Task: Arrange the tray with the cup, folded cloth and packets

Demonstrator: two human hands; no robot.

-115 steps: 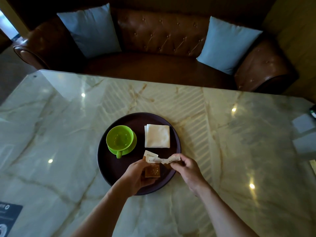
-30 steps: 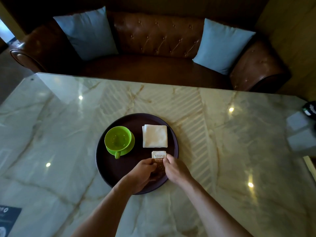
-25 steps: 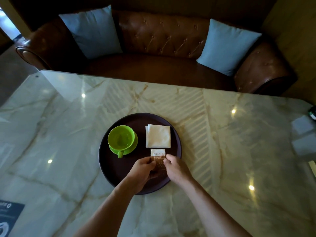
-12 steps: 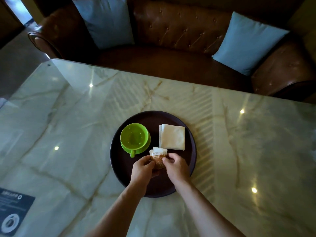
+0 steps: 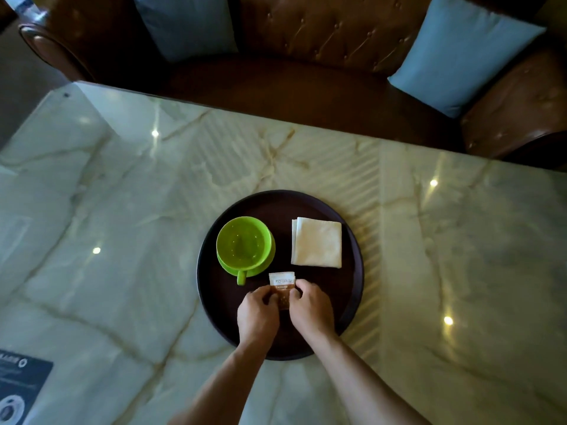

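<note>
Round dark tray (image 5: 352,289) sits center frame on marble table (image 5: 122,210). In it: green cup (image 5: 244,242) on its saucer, upper left of tray, looks empty, handle toward bottom of frame; folded cloth (image 5: 317,242) lies flat upper right, apart from cup. Packets (image 5: 282,286), white-topped w/ brown lower part, lie just below the two, mid-tray. Left hand (image 5: 257,314) & right hand (image 5: 311,308) both pinch the packets by their side edges, fingers closed on them.

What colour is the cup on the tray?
Bright green, like its saucer; the cup shows best in the head view.
</note>
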